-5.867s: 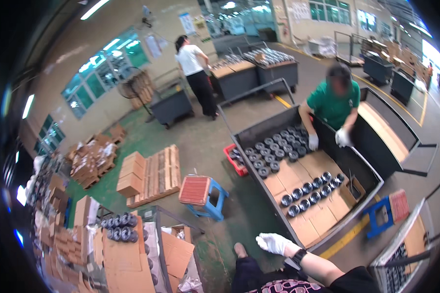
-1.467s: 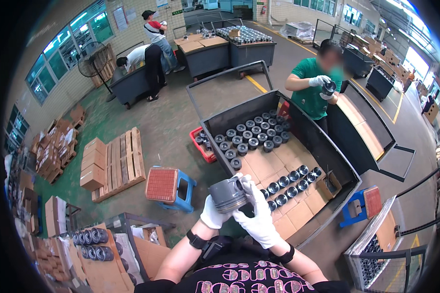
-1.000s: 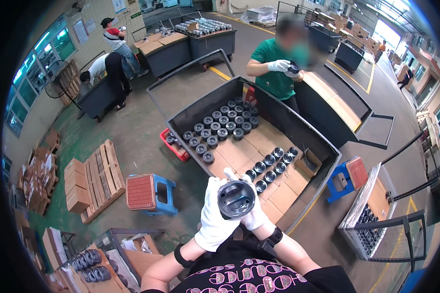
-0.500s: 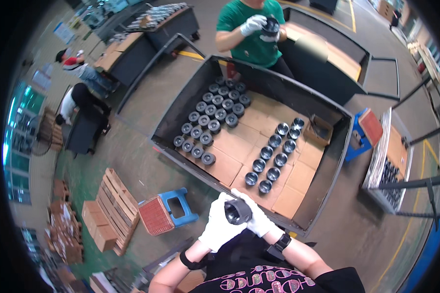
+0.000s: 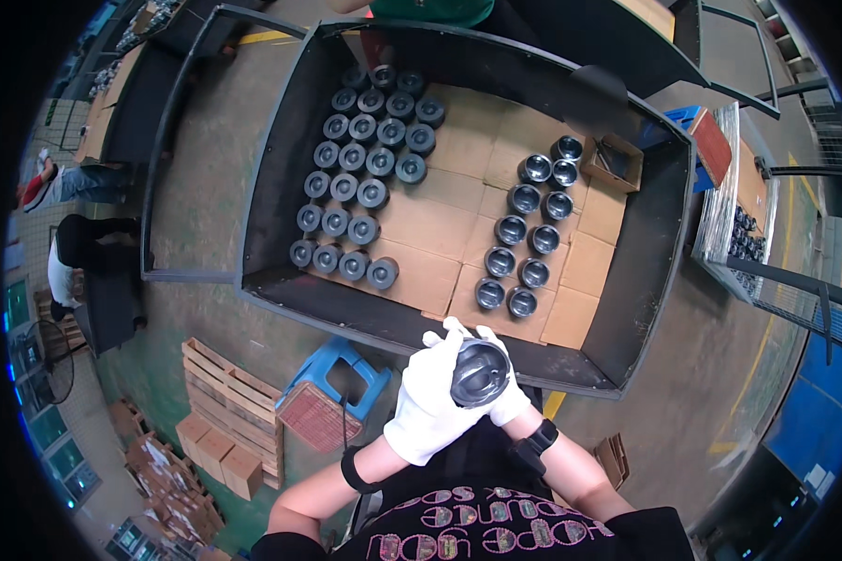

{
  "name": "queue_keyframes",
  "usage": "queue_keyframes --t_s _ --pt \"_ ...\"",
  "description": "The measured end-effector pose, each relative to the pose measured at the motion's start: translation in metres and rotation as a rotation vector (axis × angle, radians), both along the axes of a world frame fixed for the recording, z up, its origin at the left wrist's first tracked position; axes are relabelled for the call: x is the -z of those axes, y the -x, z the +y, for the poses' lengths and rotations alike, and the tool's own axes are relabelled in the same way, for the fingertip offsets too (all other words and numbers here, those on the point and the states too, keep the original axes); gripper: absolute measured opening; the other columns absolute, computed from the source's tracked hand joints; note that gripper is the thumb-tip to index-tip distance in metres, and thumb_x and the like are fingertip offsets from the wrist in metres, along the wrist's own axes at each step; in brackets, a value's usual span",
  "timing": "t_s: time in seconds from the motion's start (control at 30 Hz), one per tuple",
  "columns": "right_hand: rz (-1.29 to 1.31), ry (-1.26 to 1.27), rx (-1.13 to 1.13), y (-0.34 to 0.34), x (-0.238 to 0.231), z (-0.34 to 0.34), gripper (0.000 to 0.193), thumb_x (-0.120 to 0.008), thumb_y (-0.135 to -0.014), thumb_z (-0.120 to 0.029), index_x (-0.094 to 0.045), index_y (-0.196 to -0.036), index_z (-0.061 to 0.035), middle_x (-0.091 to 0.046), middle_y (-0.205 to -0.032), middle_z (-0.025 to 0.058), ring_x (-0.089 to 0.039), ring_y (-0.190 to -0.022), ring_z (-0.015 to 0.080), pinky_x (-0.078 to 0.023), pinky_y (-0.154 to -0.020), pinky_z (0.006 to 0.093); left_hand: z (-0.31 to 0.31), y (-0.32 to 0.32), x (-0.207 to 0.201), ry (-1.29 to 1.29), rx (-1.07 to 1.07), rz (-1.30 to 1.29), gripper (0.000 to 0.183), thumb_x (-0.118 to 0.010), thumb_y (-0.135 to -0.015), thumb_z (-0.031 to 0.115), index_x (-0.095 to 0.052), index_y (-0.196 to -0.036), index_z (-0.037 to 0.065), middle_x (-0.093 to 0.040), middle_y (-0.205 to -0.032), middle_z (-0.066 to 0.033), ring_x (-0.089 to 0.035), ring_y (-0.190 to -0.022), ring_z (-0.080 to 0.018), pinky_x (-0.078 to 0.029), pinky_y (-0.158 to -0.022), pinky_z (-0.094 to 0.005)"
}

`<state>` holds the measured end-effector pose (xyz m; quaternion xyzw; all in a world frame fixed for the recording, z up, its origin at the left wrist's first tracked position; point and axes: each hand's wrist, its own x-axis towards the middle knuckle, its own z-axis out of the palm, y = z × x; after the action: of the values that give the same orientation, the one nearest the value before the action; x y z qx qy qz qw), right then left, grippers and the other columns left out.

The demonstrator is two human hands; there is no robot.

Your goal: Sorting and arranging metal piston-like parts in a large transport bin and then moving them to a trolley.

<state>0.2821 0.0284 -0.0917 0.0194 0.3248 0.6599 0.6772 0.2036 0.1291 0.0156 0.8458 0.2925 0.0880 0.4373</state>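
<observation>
Both my hands, in white gloves, hold one dark grey metal piston up close to my body, just off the near wall of a large black bin. My left hand wraps its left side, while my right hand closes round the right side, mostly hidden behind it. A shiny, recessed round face points up at me. In the bin, grey pistons stand in rows on the left, flat tops up. To the right, a double row of shiny, hollow-looking pistons stands on the cardboard lining.
A small cardboard box sits in the bin's far right corner. Left of me are a blue stool and a wooden pallet with cartons. Beyond the bin stands a person in green. A wire-mesh crate is at right.
The piston has been turned in my hands, so its recessed face now points up more squarely. My view has shifted, and the person across the bin is mostly out of the picture.
</observation>
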Motion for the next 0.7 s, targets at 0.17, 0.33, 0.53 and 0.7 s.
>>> queue_keyframes --t_s 0.17,0.33,0.53,0.7 --pt "-0.241 0.304 -0.083 0.002 0.020 0.007 0.051 -0.041 -0.103 -0.036 -0.043 -0.145 -0.0071 -0.052 -0.141 0.0146 -0.052 -0.125 0.0232 -0.040 -0.109 0.0370 0.028 -0.003 0.018 0.383 -0.024 0.029 0.080 -0.089 -0.061 0.024 -0.050 -0.126 -0.002 -0.063 -0.097 -0.0162 -0.062 -0.091 -0.0370 -0.049 -0.081 -0.0447" --pt "-0.469 0.490 -0.138 -0.002 0.031 0.020 0.043 -0.042 -0.106 -0.027 -0.044 -0.144 -0.0066 -0.054 -0.138 0.0075 -0.054 -0.122 0.0168 -0.043 -0.106 0.0309 0.040 0.015 0.088 0.188 0.117 0.094 0.079 -0.087 -0.062 0.023 -0.045 -0.126 0.000 -0.052 -0.119 -0.0202 -0.056 -0.111 -0.0359 -0.047 -0.094 -0.0418" --pt "-2.401 1.084 -0.976 -0.006 0.134 -0.070 0.036 -0.061 -0.092 -0.029 -0.066 -0.117 -0.0041 -0.064 -0.123 0.0188 -0.058 -0.117 0.0357 -0.045 -0.102 0.0426 0.091 -0.028 0.226 -0.043 0.420 0.736 0.062 -0.079 -0.071 0.018 -0.046 -0.121 0.001 -0.050 -0.118 -0.0201 -0.053 -0.112 -0.0381 -0.053 -0.089 -0.0461" --pt "-2.544 1.351 -0.894 -0.002 0.171 -0.114 0.025 -0.064 -0.088 -0.019 -0.068 -0.111 -0.0081 -0.069 -0.106 0.0133 -0.065 -0.100 0.0316 -0.052 -0.086 0.0419 0.069 -0.046 0.376 -0.201 0.629 0.685 0.040 -0.068 -0.081 0.011 -0.053 -0.116 0.000 -0.054 -0.114 -0.0167 -0.057 -0.106 -0.0360 -0.055 -0.084 -0.0445"
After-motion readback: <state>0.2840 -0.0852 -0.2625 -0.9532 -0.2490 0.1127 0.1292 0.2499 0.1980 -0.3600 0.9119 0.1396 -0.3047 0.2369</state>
